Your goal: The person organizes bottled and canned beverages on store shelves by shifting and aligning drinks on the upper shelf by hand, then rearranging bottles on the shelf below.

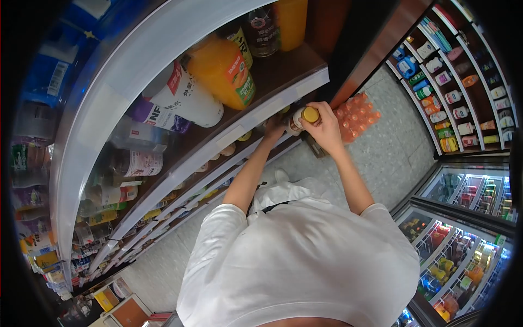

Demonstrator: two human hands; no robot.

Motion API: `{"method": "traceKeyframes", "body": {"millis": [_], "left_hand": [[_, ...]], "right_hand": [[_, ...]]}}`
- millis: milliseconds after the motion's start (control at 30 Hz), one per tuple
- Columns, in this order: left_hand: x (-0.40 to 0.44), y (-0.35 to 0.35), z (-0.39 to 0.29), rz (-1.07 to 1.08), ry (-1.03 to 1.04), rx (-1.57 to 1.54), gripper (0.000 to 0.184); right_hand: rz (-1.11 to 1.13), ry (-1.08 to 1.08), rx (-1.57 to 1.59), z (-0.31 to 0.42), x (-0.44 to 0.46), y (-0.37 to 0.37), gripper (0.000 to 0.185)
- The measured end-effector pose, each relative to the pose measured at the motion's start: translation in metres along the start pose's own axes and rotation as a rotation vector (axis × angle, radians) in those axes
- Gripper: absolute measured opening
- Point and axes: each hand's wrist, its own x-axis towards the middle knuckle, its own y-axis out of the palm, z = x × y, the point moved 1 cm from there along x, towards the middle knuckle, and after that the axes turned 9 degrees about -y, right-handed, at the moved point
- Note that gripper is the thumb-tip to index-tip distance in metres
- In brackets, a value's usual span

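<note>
My right hand (326,128) is closed around the top of a bottle with a yellow cap (311,114), held at the front edge of a lower shelf. The bottle's pale body (296,121) shows just left of the cap. My left hand (275,128) reaches in at the same shelf, close beside that bottle. Its fingers are in shade and mostly hidden, so I cannot tell whether they touch the bottle or another one behind it. More round bottle caps (245,135) line the shelf left of my left hand.
On the shelf above stand a large orange juice bottle (220,71), a white bottle (188,95) and a dark bottle (262,32). A pack of orange-topped bottles (357,117) sits on the floor. Shelves of toiletries (455,98) and glass-fronted coolers (457,250) are to the right.
</note>
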Motion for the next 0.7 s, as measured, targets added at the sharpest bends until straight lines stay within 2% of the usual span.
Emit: {"method": "traceKeyframes", "body": {"millis": [67, 200, 267, 300, 400, 533, 600, 633, 700], "left_hand": [[-0.010, -0.004, 0.010, 0.113, 0.100, 0.006, 0.057], [-0.034, 0.009, 0.058, -0.022, 0.026, -0.217, 0.060], [-0.046, 0.008, 0.062, -0.063, 0.073, -0.317, 0.065], [-0.056, -0.002, 0.054, -0.078, -0.030, -0.108, 0.068], [-0.062, -0.002, 0.053, -0.164, -0.150, -0.072, 0.068], [-0.062, -0.008, 0.058, -0.278, -0.128, -0.132, 0.062], [-0.061, -0.019, 0.053, -0.125, -0.083, -0.095, 0.060], [-0.062, -0.020, 0.046, -0.124, -0.080, -0.094, 0.060], [-0.063, -0.019, 0.030, 0.058, -0.169, -0.312, 0.059]], "right_hand": [[-0.018, -0.014, 0.013, 0.002, 0.001, 0.006, 0.036], [-0.035, -0.056, 0.033, 0.007, 0.010, 0.021, 0.036], [-0.069, -0.100, -0.013, 0.005, 0.014, 0.033, 0.036], [-0.046, -0.077, -0.011, 0.004, 0.015, 0.037, 0.036], [-0.016, -0.137, -0.006, -0.008, 0.011, 0.054, 0.037], [0.023, -0.131, 0.020, -0.014, 0.009, 0.066, 0.039], [0.058, -0.170, -0.029, -0.015, 0.013, 0.072, 0.038], [0.055, -0.171, -0.030, -0.017, 0.016, 0.074, 0.038], [0.151, -0.156, -0.140, -0.026, 0.023, 0.080, 0.029]]}}
